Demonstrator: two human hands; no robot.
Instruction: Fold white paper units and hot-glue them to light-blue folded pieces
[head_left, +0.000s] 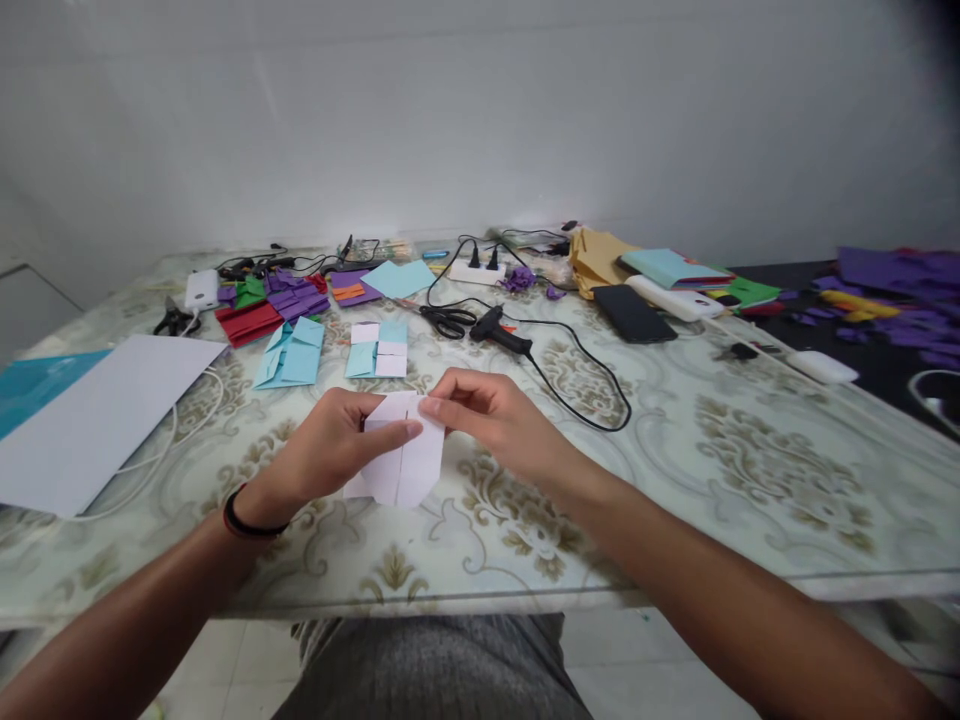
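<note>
A folded piece of white paper [405, 462], with a crease or gap running down its middle, is held up just above the table near its front. My left hand [341, 440] grips it from the left, thumb lying across the front. At the upper right edge of the paper, my right hand [480, 412] pinches it between thumb and fingers. Beyond the hands lie a folded light-blue paper piece [290, 352] and a folded blue-and-white paper piece [377, 350]. The fingers behind the paper are hidden.
Black scissors [448, 320] and a glue gun [501, 331] with a looping cord lie beyond my hands. White sheets [112, 420] are at the left. A dark phone [634, 314], a power strip [478, 272] and coloured papers [679, 268] line the back.
</note>
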